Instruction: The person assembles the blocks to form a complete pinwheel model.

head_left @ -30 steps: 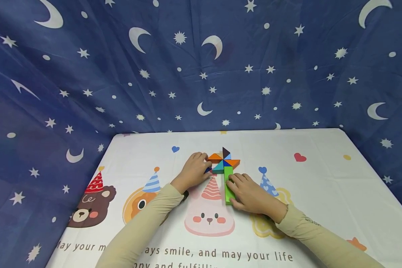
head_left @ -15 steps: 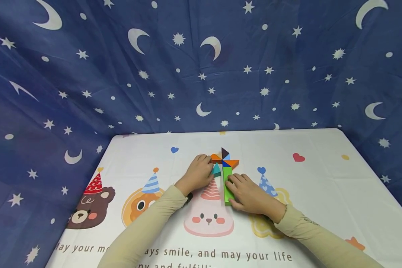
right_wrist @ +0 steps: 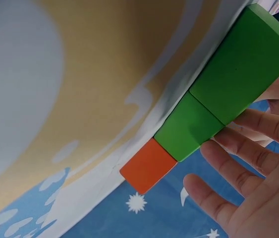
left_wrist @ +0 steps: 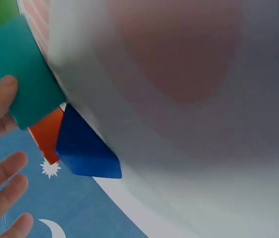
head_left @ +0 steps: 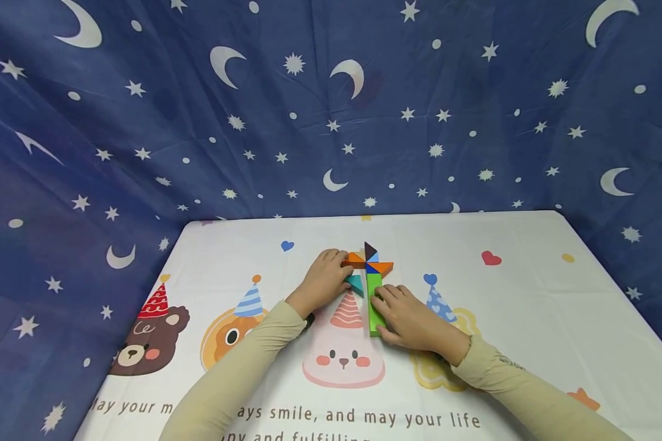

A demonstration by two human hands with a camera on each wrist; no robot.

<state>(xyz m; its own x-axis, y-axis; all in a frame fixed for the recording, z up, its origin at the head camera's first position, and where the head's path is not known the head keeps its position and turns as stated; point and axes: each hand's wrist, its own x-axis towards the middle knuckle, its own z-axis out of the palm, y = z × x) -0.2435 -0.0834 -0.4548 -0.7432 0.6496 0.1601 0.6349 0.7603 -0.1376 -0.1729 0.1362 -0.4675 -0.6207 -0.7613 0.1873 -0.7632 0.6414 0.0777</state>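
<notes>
My left hand (head_left: 324, 278) pinches a teal triangular block (left_wrist: 25, 69) between thumb and finger, just left of the green blocks in the head view. Other fingers of that hand are spread. A dark blue triangular block (left_wrist: 87, 148) lies beside an orange block (left_wrist: 50, 134) in the left wrist view; the left hand hides the blue one from the head view. My right hand (head_left: 416, 318) rests its fingertips against the side of the upright strip of green blocks (right_wrist: 191, 126), fingers fairly straight. Above the strip sits a pinwheel of triangular blocks, including orange (head_left: 383, 267) and dark brown (head_left: 370, 251).
A white printed tablecloth (head_left: 529, 318) with cartoon animals and lettering covers the table. Behind and to the sides hangs a dark blue curtain (head_left: 287, 202) with moons and stars.
The teal block has left its place in the pinwheel and turned, its point now facing down and right. My left hand shifted right, then back slightly left; the right hand stayed by the green strip.
</notes>
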